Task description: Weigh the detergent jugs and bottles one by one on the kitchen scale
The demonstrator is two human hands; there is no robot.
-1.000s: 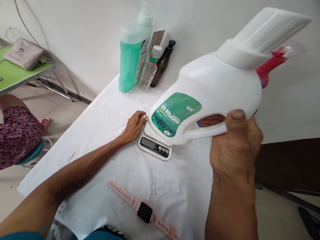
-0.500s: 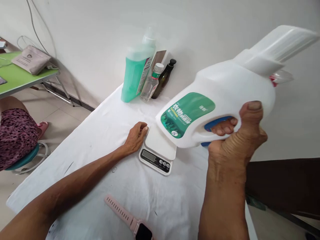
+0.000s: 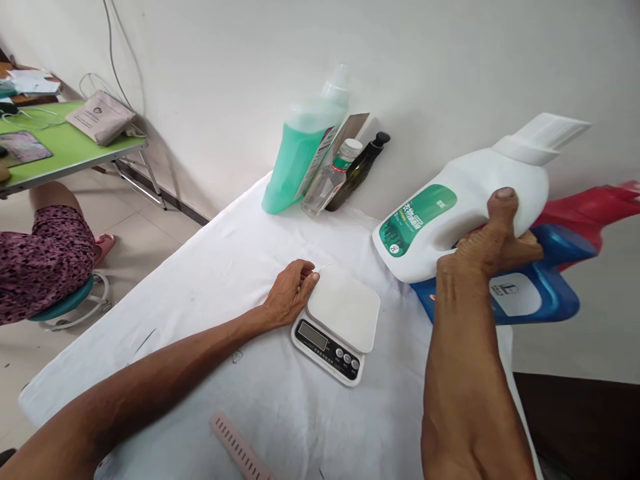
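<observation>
A white laundry detergent bottle (image 3: 465, 180) with a green label is tilted at the right, its spout toward the upper right. My right hand (image 3: 485, 240) is wrapped round its handle. The bottle's base is at the table's back right, in front of a blue bottle (image 3: 540, 287). At mid-table lies a white kitchen scale (image 3: 345, 307) with its platform bare. My left hand (image 3: 293, 293) rests at the scale's left edge, thumb against the platform and fingers curled beside it. I cannot make out any digits on the display.
Along the wall stand a green liquid bottle (image 3: 300, 153), a small clear bottle (image 3: 327, 183) and a dark pump bottle (image 3: 363, 170). Behind the blue bottle is a red bottle (image 3: 580, 213). A pink watch strap (image 3: 237, 443) lies in front. A seated person (image 3: 45, 267) is at left.
My right hand has carried the white bottle rightward, away from the scale, toward the blue and red bottles. My left hand stays at the scale's edge. The view has shifted slightly.
</observation>
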